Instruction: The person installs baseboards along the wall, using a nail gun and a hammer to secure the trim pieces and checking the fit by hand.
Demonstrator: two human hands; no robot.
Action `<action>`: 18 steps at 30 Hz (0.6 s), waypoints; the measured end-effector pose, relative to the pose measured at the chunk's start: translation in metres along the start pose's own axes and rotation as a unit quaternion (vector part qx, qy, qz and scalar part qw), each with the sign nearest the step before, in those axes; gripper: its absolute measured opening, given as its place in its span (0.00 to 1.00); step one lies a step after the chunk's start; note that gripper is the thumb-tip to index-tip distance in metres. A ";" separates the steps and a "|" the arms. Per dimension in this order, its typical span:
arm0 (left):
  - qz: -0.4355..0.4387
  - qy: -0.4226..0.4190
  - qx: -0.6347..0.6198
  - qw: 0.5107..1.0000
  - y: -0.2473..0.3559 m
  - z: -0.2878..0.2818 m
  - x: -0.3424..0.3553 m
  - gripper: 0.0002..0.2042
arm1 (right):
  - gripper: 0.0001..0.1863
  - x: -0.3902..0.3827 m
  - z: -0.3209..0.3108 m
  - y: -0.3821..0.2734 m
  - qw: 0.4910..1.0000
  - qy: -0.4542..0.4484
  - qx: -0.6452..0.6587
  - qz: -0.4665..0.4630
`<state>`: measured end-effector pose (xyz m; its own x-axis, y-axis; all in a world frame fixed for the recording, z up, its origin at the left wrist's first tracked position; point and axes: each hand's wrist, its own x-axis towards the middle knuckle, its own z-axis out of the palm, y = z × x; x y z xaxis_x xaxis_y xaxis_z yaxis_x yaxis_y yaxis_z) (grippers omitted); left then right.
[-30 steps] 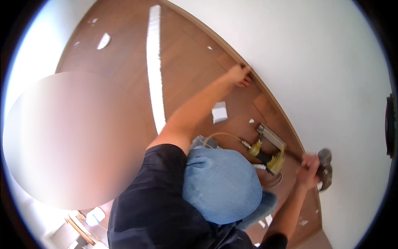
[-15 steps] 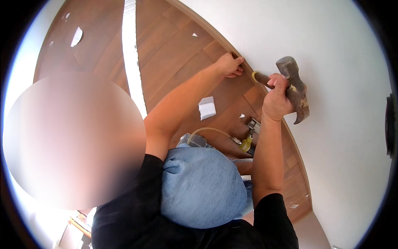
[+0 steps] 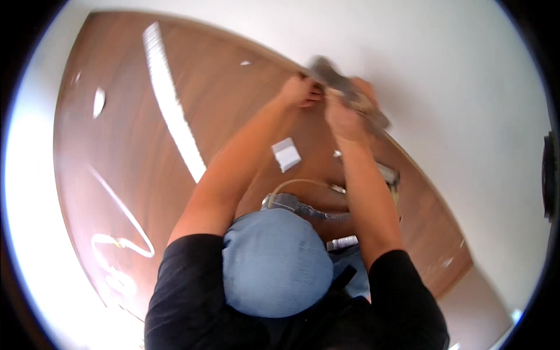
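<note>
My right hand [image 3: 345,116] grips a claw hammer [image 3: 356,99] close up to its metal head, in front of the white wall. The head is smeared by motion, and its handle is mostly hidden by the hand. Just left of the hammer, my left hand [image 3: 301,91] is held low against the brown skirting board [image 3: 262,51], where the wood floor meets the wall. Its fingers are curled together. Whatever they pinch, if anything, is too small or hidden to make out.
A white strip [image 3: 169,102] lies along the wood floor on the left, with a folded white paper piece [image 3: 286,154] between my forearms. Beyond my right forearm is a partly hidden air tool [image 3: 388,173] with a clear hose [image 3: 297,181]. A white cord [image 3: 131,242] curls at lower left.
The hammer and my right hand have moved left, close to my left hand. My view has shifted, showing more floor and the cord at left; the large blurred shape there is gone.
</note>
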<state>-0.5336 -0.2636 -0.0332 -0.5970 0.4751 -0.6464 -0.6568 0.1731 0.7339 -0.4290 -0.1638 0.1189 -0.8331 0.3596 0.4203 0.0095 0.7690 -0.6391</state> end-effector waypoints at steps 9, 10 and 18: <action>0.086 -0.011 0.128 0.988 0.030 -0.011 -0.019 0.05 | 0.13 0.006 0.003 0.010 0.964 0.095 0.245 0.049; 0.072 -0.004 0.093 0.993 0.031 -0.019 -0.019 0.06 | 0.13 0.007 -0.005 -0.004 0.962 0.062 0.247 0.094; 0.068 -0.013 0.108 0.992 0.005 -0.042 0.022 0.14 | 0.11 0.009 0.009 0.000 0.965 0.109 0.236 0.043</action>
<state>-0.5693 -0.2883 -0.0529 -0.6596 0.5283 -0.5346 -0.4551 0.2854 0.8435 -0.4417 -0.1651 0.1171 -0.7033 0.5542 0.4452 -0.2227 0.4229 -0.8784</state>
